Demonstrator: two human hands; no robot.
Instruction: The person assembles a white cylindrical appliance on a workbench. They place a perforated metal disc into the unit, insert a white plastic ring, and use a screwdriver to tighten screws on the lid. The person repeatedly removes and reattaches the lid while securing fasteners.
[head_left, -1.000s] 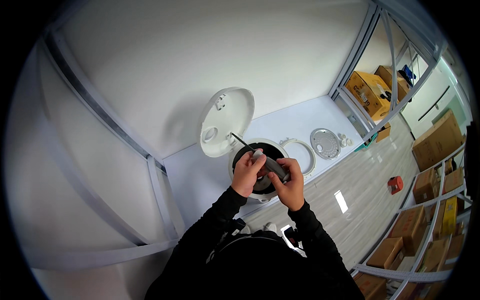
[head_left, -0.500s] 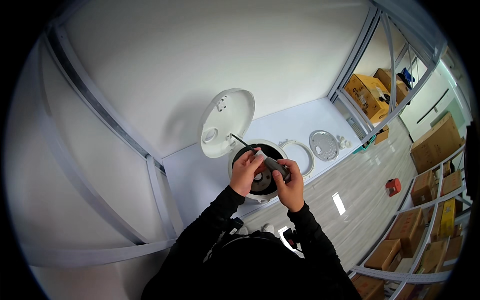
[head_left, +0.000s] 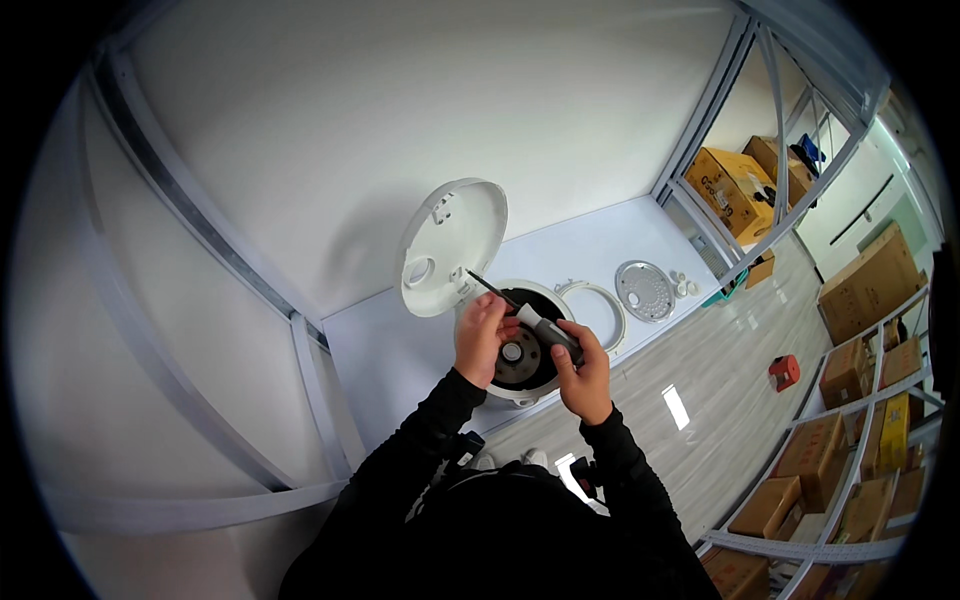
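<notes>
White wall (head_left: pixel 330 120) and table (head_left: pixel 385 345) back the head view, an opened cooker (head_left: pixel 540 393) at center, its lid (head_left: pixel 468 235) raised above. Mid-frame, the right hand (head_left: pixel 583 378) grips a screwdriver (head_left: pixel 540 327) by its gray handle (head_left: pixel 560 344); the left hand (head_left: pixel 479 343) curls loosely beside the shaft (head_left: pixel 482 281), contact unclear. Stiff and probably light, the tool looks steadiest held by that thick handle.

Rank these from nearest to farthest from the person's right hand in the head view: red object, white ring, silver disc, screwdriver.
From the right hand:
1. Screwdriver: held in it.
2. White ring: on the table, just beyond.
3. Silver disc: right of the ring.
4. Red object: far right, on the floor.
</notes>
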